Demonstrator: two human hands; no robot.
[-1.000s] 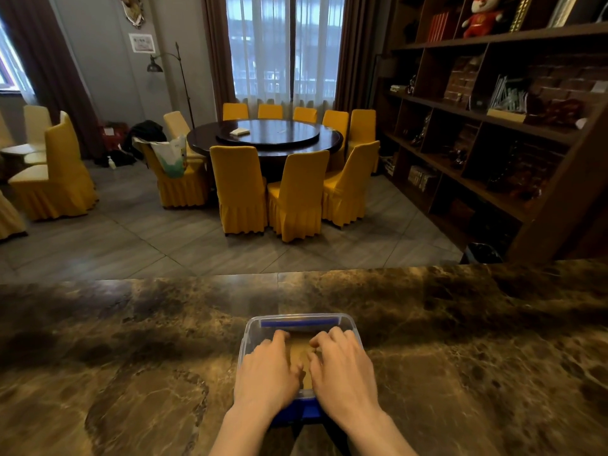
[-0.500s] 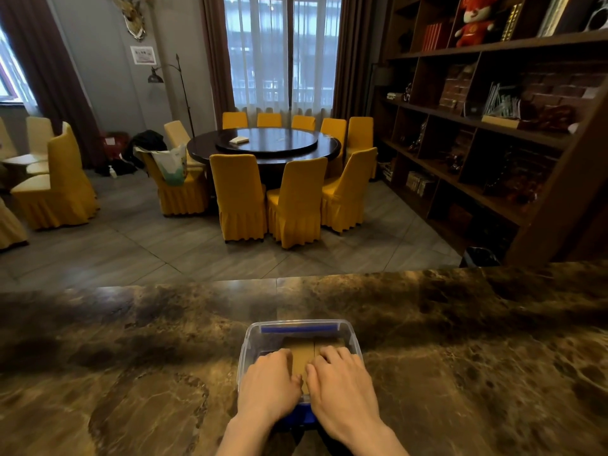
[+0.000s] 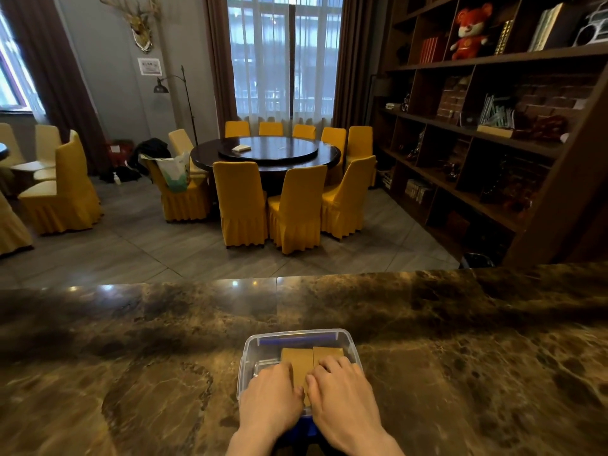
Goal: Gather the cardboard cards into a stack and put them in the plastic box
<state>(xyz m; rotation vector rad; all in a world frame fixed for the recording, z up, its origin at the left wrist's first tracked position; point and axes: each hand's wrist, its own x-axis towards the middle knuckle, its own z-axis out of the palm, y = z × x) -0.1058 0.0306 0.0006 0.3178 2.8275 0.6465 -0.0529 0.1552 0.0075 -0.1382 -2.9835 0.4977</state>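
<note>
One head-worn wide view looks forward and down, close over the marble counter (image 3: 131, 373).

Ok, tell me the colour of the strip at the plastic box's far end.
Blue strip, seen through the clear plastic box; head view.

One plastic box (image 3: 348, 343), two side-by-side piles of cardboard cards (image 3: 311, 357), two hands, one marble counter (image 3: 131, 357).
</note>
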